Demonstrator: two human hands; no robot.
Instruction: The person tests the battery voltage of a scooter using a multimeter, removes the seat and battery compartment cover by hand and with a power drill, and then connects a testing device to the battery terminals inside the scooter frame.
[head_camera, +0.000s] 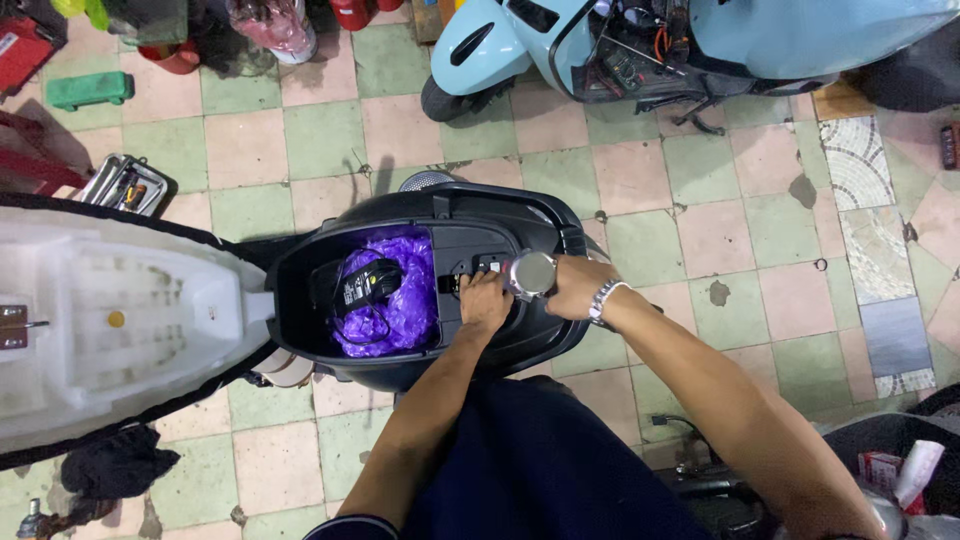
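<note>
A black scooter's under-seat compartment (300, 300) lies open below me, its white-lined seat (110, 320) flipped up to the left. Inside lie a purple plastic bag (400, 300) and a black charger with cable (365, 283). My left hand (485, 300) rests on the compartment's right part, fingers at a small black fitting. My right hand (575, 285), with a metal wrist bracelet (603, 298), grips a silver round cylindrical thing (532, 273) right beside the left hand.
A light blue scooter (640, 40) with exposed wiring stands at the top. A tray of tools (128, 185) lies at upper left, a green box (88, 90) and red containers beyond it. A dark rag (115, 465) lies on the tiled floor lower left.
</note>
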